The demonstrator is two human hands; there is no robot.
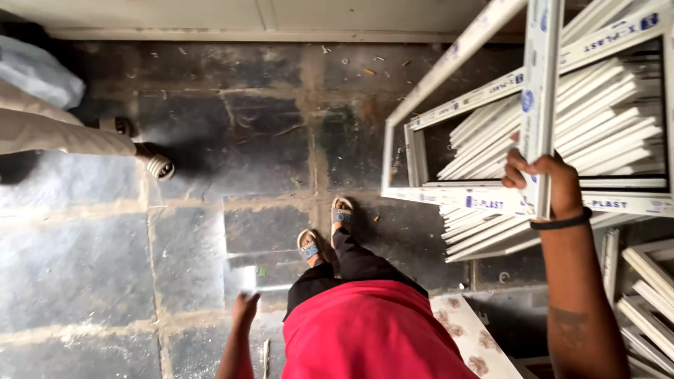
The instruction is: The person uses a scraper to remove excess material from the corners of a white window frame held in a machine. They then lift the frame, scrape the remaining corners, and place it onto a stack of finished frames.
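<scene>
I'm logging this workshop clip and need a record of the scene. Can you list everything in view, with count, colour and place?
window frame: one, white, upper right, gripped upright
profile strips: a stack, too many to count, white, behind the frame at right
more strips: several, white, lower right edge
floor: dark stone slabs, littered with small scraps
patterned board: one, cream with floral print, bottom centre
another person's legs: beige trousers, sandals, left edge
sandals: two, blue-strapped, on own feet, centre
left hand: empty, hanging low
right hand: closed round the frame, black wristband
</scene>
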